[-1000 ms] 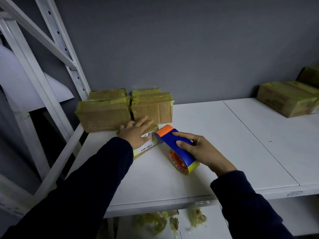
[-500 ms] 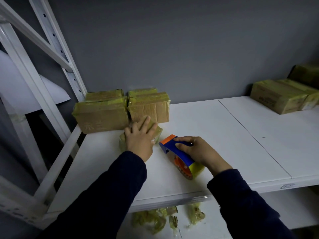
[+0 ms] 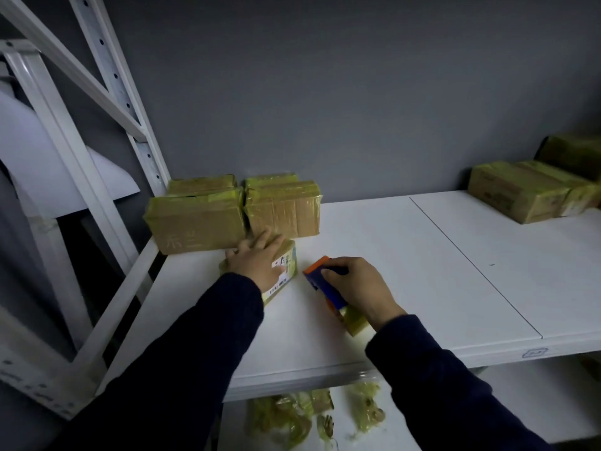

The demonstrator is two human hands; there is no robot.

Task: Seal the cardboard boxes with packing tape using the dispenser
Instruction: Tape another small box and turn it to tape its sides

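Observation:
A small taped cardboard box (image 3: 287, 267) with a white barcode label lies on the white shelf (image 3: 406, 275). My left hand (image 3: 257, 259) presses flat on top of it, fingers spread. Just to its right, my right hand (image 3: 354, 288) grips a blue tape dispenser (image 3: 320, 281) with an orange front end and a yellowish tape roll (image 3: 354, 322) at its rear. The dispenser's front is a short gap away from the box. Behind my left hand stand several bigger taped boxes (image 3: 198, 222).
More taped boxes (image 3: 523, 195) sit at the far right of the shelf. A white slotted rack upright (image 3: 123, 102) and diagonal braces stand on the left. Crumpled tape scraps (image 3: 292, 418) lie on the lower shelf. A grey wall backs the shelf.
My left hand shifted on the small box and its barcode label shows again. My right hand drew the dispenser back from the box's edge and tipped the roll end lower.

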